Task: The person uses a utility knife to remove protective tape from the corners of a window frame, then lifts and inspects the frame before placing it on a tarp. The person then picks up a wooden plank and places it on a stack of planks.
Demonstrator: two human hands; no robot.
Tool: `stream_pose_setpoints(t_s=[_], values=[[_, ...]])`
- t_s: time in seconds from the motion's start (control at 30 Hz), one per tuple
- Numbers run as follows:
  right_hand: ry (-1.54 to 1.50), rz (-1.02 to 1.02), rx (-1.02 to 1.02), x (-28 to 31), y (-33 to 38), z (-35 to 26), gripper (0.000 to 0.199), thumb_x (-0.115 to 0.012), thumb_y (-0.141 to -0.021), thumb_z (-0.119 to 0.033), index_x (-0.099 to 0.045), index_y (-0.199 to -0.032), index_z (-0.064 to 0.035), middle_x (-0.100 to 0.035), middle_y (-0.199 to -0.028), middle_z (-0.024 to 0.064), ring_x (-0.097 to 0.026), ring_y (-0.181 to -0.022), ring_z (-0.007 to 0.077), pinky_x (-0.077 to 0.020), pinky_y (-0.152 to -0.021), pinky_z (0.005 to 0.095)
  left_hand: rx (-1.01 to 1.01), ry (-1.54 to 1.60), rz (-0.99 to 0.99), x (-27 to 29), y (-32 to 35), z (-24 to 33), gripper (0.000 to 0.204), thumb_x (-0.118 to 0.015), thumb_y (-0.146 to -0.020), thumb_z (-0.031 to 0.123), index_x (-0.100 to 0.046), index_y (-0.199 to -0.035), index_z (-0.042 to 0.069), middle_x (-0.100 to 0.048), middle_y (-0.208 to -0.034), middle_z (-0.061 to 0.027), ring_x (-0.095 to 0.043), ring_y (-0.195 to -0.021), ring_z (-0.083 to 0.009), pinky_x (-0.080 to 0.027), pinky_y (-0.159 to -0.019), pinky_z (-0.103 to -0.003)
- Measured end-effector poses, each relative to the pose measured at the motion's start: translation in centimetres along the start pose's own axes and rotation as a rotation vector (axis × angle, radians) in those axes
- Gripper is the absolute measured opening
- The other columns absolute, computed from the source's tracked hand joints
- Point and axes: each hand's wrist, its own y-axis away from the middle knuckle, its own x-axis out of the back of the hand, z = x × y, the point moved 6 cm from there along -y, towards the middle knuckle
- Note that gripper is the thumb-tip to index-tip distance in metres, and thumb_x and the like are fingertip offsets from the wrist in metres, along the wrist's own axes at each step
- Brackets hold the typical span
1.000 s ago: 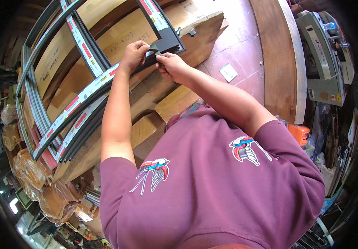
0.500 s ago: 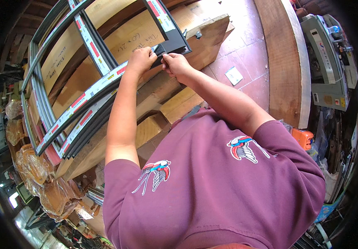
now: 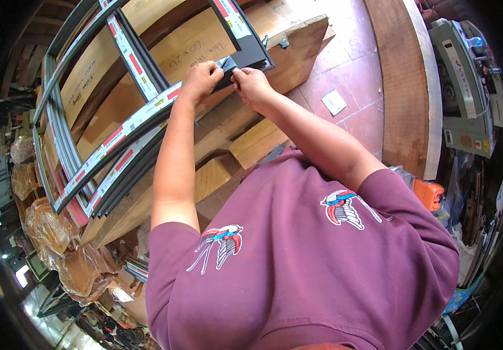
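Note:
A dark grey metal frame [image 3: 253, 53] lies at the upper left, with other frames under it. White and red protective film [image 3: 129, 129] runs along its bars, while the near right corner is bare dark metal. Close to that corner, my left hand [image 3: 200, 80] is closed in a pinch at the pale end of the film [image 3: 226, 63]. My right hand [image 3: 252, 85] is just right of it, thumb and fingertips pressed together at the frame's edge. Whatever sits between the right fingertips is too small to make out.
Thick wooden slabs [image 3: 304, 49] with handwriting support the frames. A long curved plank [image 3: 406, 87] stands on the right, beside a grey machine [image 3: 461, 87]. An orange case [image 3: 428, 194] is near my right elbow. Plastic-wrapped wooden pieces [image 3: 50, 224] stand at the left. A white paper [image 3: 333, 102] lies on the tiled floor.
The view has shifted slightly. Both hands stay at the corner with their fingertips a little rearranged; the pale film end between them shows more now, where a dark fold showed before.

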Motion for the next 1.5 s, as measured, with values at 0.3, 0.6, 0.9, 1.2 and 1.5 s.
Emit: stream_pose_setpoints(t_s=[0.3, 0.6, 0.9, 1.2, 1.5], values=[[0.013, 0.081, 0.061, -0.3, -0.5, -0.2, 0.027, -0.055, -0.105, -0.029, -0.062, -0.09, -0.0072, -0.051, -0.064, -0.0025, -0.04, -0.047, 0.0076, -0.0273, -0.041, 0.0253, -0.046, 0.046, 0.022, -0.3, -0.2, -0.7, 0.03, -0.061, -0.085, 0.034, -0.069, -0.085, 0.005, -0.07, -0.079, -0.0171, -0.069, -0.076, -0.0334, -0.052, -0.07, -0.042], [-0.123, 0.014, 0.073, -0.9, -0.6, -0.2, 0.026, -0.057, -0.104, -0.029, -0.059, -0.088, -0.008, -0.051, -0.065, -0.0024, -0.039, -0.046, 0.007, -0.0255, -0.04, 0.0248, 0.006, 0.105, 0.026, -0.1, 0.3, -0.7, 0.029, -0.062, -0.084, 0.034, -0.072, -0.086, 0.007, -0.07, -0.074, -0.0159, -0.069, -0.071, -0.033, -0.053, -0.067, -0.042], [-0.101, 0.035, 0.009, -0.1, -0.3, 0.0, 0.026, -0.057, -0.104, -0.028, -0.059, -0.087, -0.0083, -0.05, -0.063, -0.0034, -0.035, -0.043, 0.0056, -0.0235, -0.038, 0.0238, -0.05, 0.155, 0.053, -0.3, 0.2, -1.1, 0.026, -0.064, -0.087, 0.025, -0.066, -0.082, 0.0, -0.064, -0.069, -0.0121, -0.061, -0.065, -0.0187, -0.048, -0.063, -0.036], [-0.097, 0.004, 0.009, -0.9, -0.1, -0.3, 0.026, -0.056, -0.105, -0.027, -0.059, -0.088, -0.0077, -0.049, -0.063, -0.0036, -0.034, -0.044, 0.0062, -0.023, -0.041, 0.0242, -0.071, 0.315, 0.027, -0.8, -0.6, -2.7, 0.026, -0.066, -0.082, 0.026, -0.071, -0.084, 0.001, -0.068, -0.072, -0.0134, -0.064, -0.064, -0.0193, -0.05, -0.063, -0.035], [-0.098, 0.032, 0.052, -0.7, -0.4, -0.5, 0.026, -0.058, -0.104, -0.028, -0.059, -0.086, -0.0089, -0.049, -0.063, -0.0034, -0.037, -0.045, 0.0058, -0.0256, -0.039, 0.0234, -0.025, 0.395, -0.01, -0.9, -0.8, -3.4, 0.023, -0.066, -0.084, 0.023, -0.069, -0.082, 0.001, -0.062, -0.065, -0.0042, -0.055, -0.061, -0.0114, -0.047, -0.06, -0.031]])
